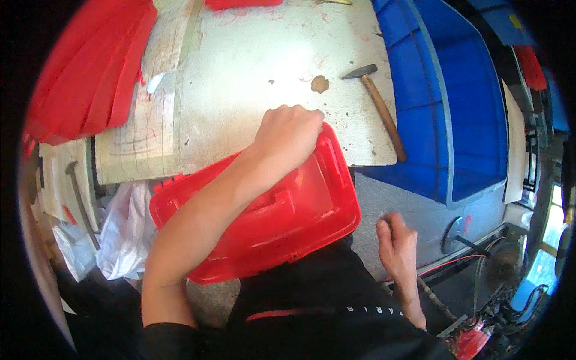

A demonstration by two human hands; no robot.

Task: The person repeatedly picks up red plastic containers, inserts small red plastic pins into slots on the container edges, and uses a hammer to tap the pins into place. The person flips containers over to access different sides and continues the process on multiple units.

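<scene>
A red plastic lid (258,246), rectangular with rounded corners and a raised rim, lies tilted between my lap and the table's near edge. Across it reaches my left forearm, hiding part of its middle. At the lid's far right corner, my left hand (289,135) is closed over the rim, its fingertips out of sight. My right hand (397,243) hangs to the right of the lid, apart from it, with fingers curled; whatever may be inside them is hidden. Beyond the lid, a wooden-handled hammer (381,110) rests on the table's right side.
The worn pale table (240,78) carries a stack of red plastic parts (90,72) at far left. A large blue crate (444,108) stands right of the table. White plastic bags (125,231) hang at left. A dark metal frame with cables (498,270) is at lower right.
</scene>
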